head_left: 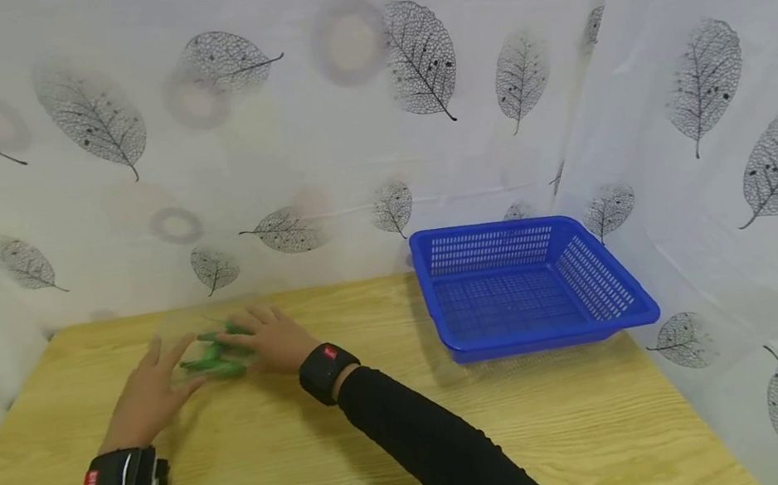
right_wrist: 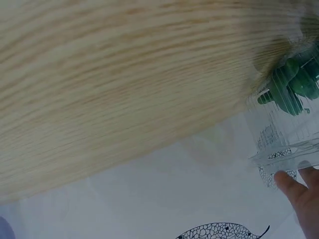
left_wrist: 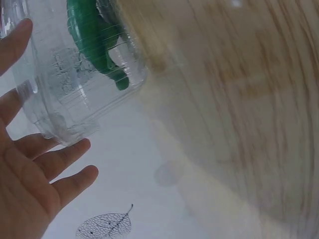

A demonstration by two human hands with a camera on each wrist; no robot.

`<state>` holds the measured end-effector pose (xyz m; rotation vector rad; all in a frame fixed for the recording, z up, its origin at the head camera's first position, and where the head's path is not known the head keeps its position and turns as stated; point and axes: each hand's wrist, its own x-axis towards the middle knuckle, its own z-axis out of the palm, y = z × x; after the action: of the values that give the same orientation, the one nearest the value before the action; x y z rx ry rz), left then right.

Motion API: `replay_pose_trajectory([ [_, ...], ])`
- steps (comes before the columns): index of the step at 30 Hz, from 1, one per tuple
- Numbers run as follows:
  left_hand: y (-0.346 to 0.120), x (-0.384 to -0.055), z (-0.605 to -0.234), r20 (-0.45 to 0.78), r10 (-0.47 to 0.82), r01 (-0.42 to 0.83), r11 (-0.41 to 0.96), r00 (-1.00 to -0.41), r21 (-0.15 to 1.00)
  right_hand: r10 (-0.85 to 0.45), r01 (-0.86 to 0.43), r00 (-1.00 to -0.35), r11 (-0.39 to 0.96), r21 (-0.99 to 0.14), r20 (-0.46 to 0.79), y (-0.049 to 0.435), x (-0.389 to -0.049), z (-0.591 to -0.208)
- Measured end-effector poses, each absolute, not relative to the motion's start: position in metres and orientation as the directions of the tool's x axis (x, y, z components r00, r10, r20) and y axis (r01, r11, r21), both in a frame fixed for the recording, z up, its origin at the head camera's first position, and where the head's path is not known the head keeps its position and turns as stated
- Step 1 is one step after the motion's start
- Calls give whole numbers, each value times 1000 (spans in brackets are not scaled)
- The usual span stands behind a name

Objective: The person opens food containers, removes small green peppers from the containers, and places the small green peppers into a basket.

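Several green peppers (head_left: 219, 368) lie inside a clear plastic box (left_wrist: 55, 94) at the far left of the table. In the left wrist view, a green pepper (left_wrist: 89, 40) shows through the box's wall. My left hand (head_left: 148, 396) is at the box's left side, its fingers spread and some of them against the plastic. From the right, my right hand (head_left: 275, 339) reaches over to the box with its fingers extended. Its fingertips are by the box's edge in the right wrist view, where green peppers (right_wrist: 286, 89) also show. The box's outline is faint in the head view.
A blue plastic basket (head_left: 437, 311) with slotted sides stands at the back right of the wooden table (head_left: 303, 473). White sheeting printed with grey leaves (head_left: 346, 157) hangs behind the table and along its right side.
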<state>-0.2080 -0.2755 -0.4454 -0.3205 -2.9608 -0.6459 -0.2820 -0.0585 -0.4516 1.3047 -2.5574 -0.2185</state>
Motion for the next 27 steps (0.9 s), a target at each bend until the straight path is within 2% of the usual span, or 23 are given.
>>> replay_pose_trajectory([
  [7, -253, -201, -439, 172, 212, 261, 897, -962, 357, -851, -822, -497, 524, 222, 168, -32, -272, -447],
  [10, -238, -199, -439, 185, 236, 287, 895, -954, 340, -823, -813, -533, 563, 151, 196, -14, -265, -444],
  [17, -198, -192, -440, 266, 304, 382, 866, -914, 323, -748, -766, -603, 640, 62, 277, 36, -245, -442],
  [23, -167, -182, -438, 273, 348, 426, 846, -897, 320, -700, -718, -666, 695, 31, 257, 74, -224, -444],
  [27, -154, -175, -435, 266, 376, 449, 833, -888, 324, -692, -710, -675, 704, 30, 257, 91, -207, -441],
])
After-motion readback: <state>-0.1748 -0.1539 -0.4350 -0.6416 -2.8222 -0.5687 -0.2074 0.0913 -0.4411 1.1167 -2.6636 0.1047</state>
